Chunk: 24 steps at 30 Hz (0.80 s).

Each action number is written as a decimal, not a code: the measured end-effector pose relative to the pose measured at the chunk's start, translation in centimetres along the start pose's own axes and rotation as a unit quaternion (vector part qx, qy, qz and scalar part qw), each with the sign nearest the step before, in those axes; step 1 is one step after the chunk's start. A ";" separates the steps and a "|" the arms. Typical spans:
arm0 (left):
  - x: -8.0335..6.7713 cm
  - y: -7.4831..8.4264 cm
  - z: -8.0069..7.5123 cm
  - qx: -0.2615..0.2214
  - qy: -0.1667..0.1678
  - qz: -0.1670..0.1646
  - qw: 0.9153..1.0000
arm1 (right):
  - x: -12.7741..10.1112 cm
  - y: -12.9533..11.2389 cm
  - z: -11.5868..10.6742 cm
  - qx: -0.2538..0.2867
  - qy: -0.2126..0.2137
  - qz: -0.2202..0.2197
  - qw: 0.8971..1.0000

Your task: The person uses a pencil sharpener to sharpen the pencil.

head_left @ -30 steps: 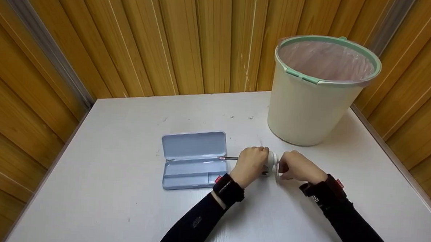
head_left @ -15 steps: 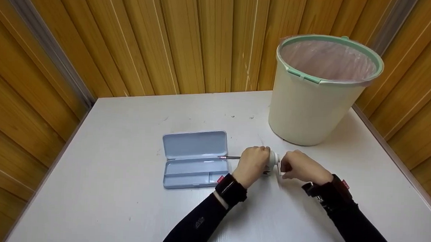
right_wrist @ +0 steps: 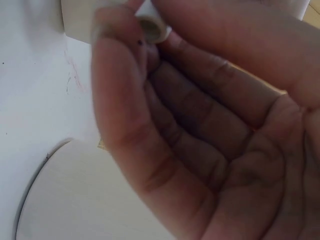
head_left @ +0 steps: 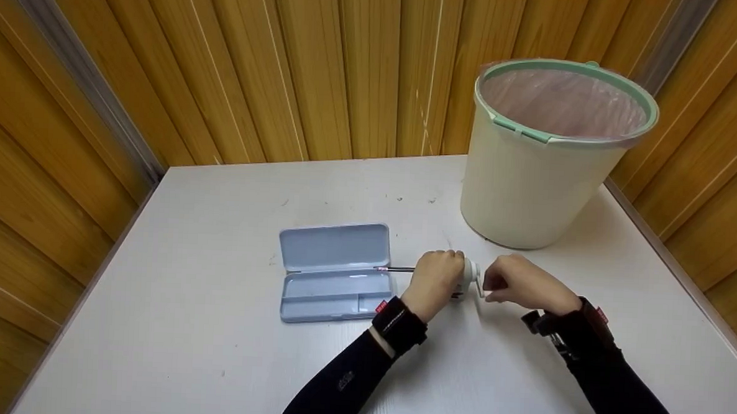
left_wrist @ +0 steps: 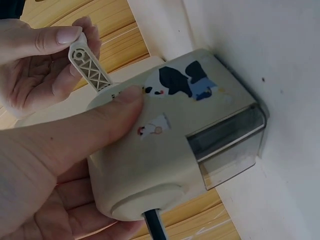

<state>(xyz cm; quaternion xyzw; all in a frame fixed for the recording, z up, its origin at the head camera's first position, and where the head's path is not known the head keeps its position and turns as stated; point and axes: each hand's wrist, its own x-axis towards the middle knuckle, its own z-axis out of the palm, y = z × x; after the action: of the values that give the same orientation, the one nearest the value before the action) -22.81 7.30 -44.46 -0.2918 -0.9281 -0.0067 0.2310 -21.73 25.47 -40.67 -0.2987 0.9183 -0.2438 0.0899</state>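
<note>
While the left hand (head_left: 433,281) clasps the sharpener (left_wrist: 155,150) and the right hand (head_left: 530,285) pinches the crank (left_wrist: 90,66) just beside that grip, the pencil (head_left: 401,269), jutting unheld from the grip's other side, could skew or snap if the sharpener twists under uneven cranking

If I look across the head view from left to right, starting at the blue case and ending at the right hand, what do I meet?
Blue case, pencil, left hand, sharpener, crank, right hand.
</note>
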 end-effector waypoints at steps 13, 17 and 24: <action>0.1 0.1 -0.1 0.006 -0.014 0.002 1.000 | -0.4 -0.2 -0.7 -0.017 0.047 -0.020 0.999; 0.2 0.3 -0.1 0.007 -0.016 0.002 1.000 | -0.6 -0.3 -0.8 -0.011 0.061 -0.013 0.998; 0.3 0.4 -0.1 0.007 -0.020 0.001 1.000 | -0.1 -0.5 -1.1 0.011 0.111 0.032 0.993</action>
<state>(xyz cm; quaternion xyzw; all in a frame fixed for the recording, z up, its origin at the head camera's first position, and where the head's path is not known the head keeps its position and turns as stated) -22.77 7.73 -44.28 -0.2915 -0.9321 0.0058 0.2148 -21.73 25.67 -39.49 -0.2394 0.9288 -0.2828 -0.0013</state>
